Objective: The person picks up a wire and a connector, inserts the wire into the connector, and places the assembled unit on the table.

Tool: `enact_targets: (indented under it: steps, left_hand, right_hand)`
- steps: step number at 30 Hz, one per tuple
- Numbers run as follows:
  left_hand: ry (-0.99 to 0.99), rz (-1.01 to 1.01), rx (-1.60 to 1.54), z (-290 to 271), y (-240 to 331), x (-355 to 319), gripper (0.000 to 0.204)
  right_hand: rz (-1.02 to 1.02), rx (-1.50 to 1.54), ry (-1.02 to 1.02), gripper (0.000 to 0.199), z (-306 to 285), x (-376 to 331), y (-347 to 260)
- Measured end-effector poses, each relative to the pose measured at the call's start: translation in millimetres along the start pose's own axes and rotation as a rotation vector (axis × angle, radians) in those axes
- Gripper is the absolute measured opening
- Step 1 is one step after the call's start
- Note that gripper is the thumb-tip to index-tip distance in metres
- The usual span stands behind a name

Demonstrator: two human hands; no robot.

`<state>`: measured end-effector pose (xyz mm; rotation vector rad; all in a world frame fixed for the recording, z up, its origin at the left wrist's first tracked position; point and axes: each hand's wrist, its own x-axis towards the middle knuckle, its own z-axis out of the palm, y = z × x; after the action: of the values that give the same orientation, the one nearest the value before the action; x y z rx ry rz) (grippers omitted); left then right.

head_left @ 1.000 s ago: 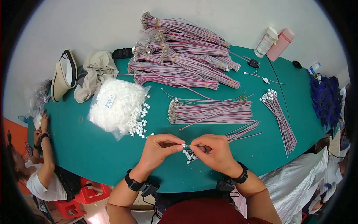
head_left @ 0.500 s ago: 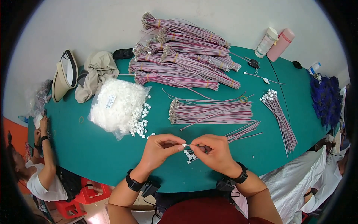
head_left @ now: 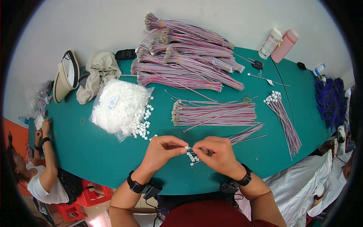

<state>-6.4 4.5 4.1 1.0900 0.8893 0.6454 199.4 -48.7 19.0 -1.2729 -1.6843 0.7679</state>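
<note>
My left hand (head_left: 163, 150) pinches a small white connector housing (head_left: 187, 148) between thumb and fingertips. Close against it, my right hand (head_left: 216, 152) pinches a thin wire, whose end meets the housing; how far it sits inside is too small to tell. Beneath my hands lie several wires with white housings (head_left: 192, 159) on their ends, their tails (head_left: 247, 135) running out to the right. Just beyond sits a loose bundle of pink and grey wires (head_left: 215, 113) with bare metal terminals at its left end.
A clear bag of white housings (head_left: 120, 106) lies left, with loose housings (head_left: 142, 126) spilling beside it. Tied wire bundles (head_left: 189, 56) are piled at the back. Finished-looking wires (head_left: 283, 123) lie right. Two bottles (head_left: 285, 45) stand at the far right; another person's arm (head_left: 47, 159) rests at the left edge.
Both my hands stay in nearly the same place, the housing and wire still held between them. The person at the left has shifted a hand slightly.
</note>
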Motion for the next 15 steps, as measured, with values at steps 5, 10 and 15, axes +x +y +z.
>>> enact_targets:
  steps: [5, 10, 15]
  left_hand:
    - [-0.012, 0.012, 0.034, 0.3, 0.2, -0.6, 0.014]
    - [-0.004, 0.051, 0.07, 0.0, -1.2, -0.8, 0.015]
    - [0.0, 0.079, 0.083, 0.8, -0.2, -1.8, 0.015]
  right_hand:
    - [0.003, 0.049, -0.021, 0.007, 0.8, -1.1, 5.1]
    - [-0.086, -0.003, -0.029, 0.008, -1.6, 0.5, 1.6]
    - [0.008, 0.006, -0.039, 0.006, -0.9, -0.1, 1.2]
